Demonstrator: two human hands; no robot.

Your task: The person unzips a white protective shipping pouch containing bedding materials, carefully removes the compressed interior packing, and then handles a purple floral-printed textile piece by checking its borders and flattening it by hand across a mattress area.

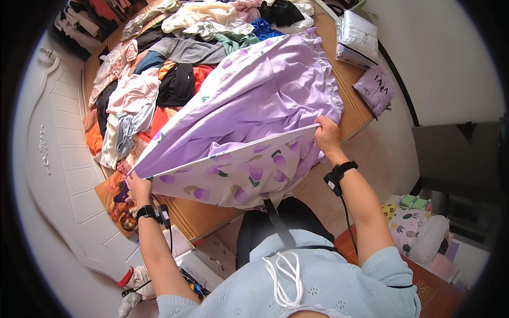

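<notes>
A large purple and white cloth with a printed tulip pattern is spread in front of me, its plain lilac inner side facing up. My left hand grips its corner at the lower left. Higher up on the right, my right hand pinches the near edge, so that edge is stretched between the two hands. The near part hangs down over the bed's edge by my legs. The far right end lies gathered and ruffled on the bed mat. Each wrist wears a black strap with a small device and a cable.
A big pile of mixed clothes covers the bed beyond the cloth. A white headboard stands at left. Clear packages and a lilac bag lie at right. White drawers are below the woven mat's near edge.
</notes>
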